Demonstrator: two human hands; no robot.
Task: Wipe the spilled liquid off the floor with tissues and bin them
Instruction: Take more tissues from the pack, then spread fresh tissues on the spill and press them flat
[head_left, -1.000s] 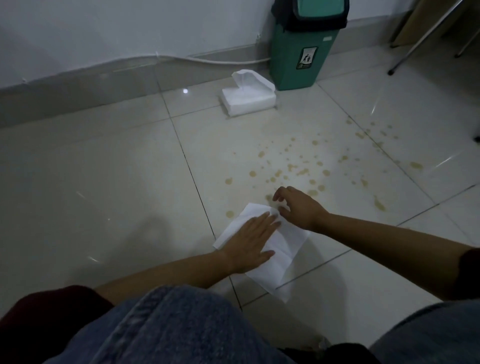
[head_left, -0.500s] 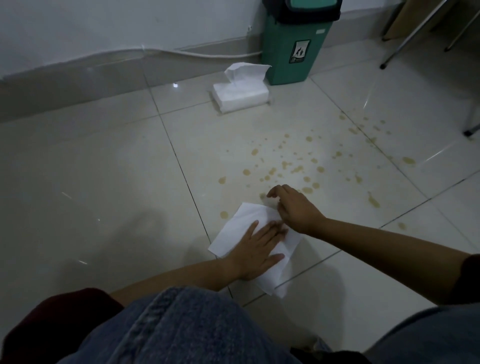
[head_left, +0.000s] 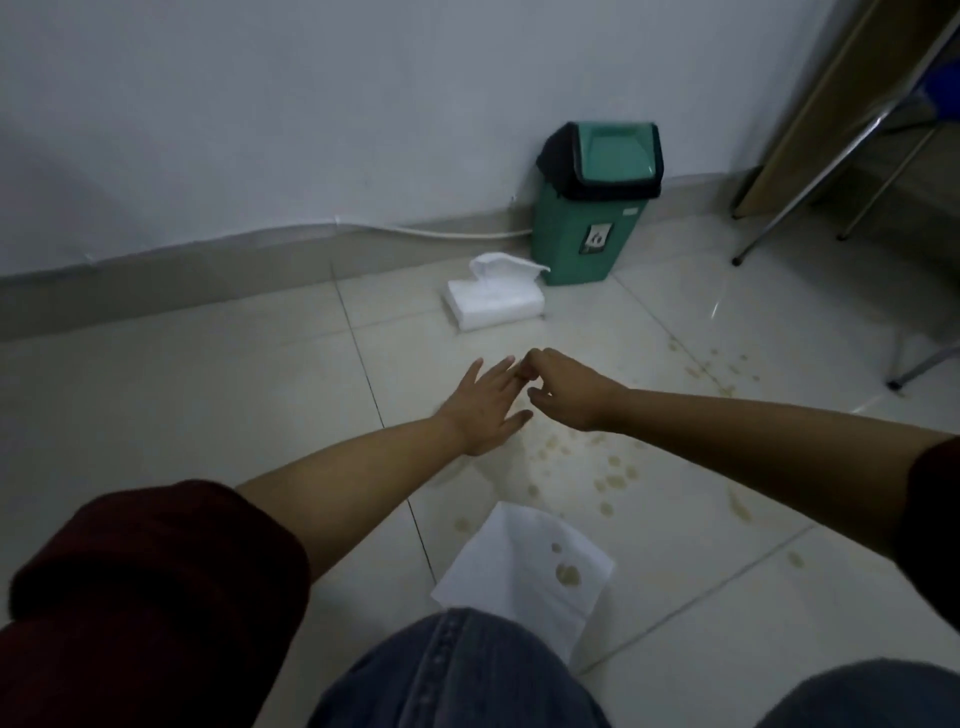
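Note:
A white tissue (head_left: 524, 571) lies flat on the tiled floor just beyond my knees, with two brownish wet spots soaked into it. Brown spilled drops (head_left: 608, 473) speckle the tiles beyond it and to the right. Both arms are stretched forward above the floor. My left hand (head_left: 485, 408) is flat with fingers spread and holds nothing. My right hand (head_left: 563, 387) is loosely curled beside it, fingertips touching the left fingers, and holds nothing. A white tissue pack (head_left: 493, 301) with a sheet sticking up sits past the hands, next to a green swing-lid bin (head_left: 597, 202) at the wall.
A white cable (head_left: 447, 231) runs along the skirting behind the pack. Metal chair legs (head_left: 810, 187) and a wooden panel stand at the back right; another leg foot (head_left: 896, 382) rests at the right edge. My jeans-clad knees fill the bottom.
Both hands have lifted off the tissue and reached forward toward the tissue pack. The tissue stays on the floor, now spotted. The camera has tilted up, showing the whole bin.

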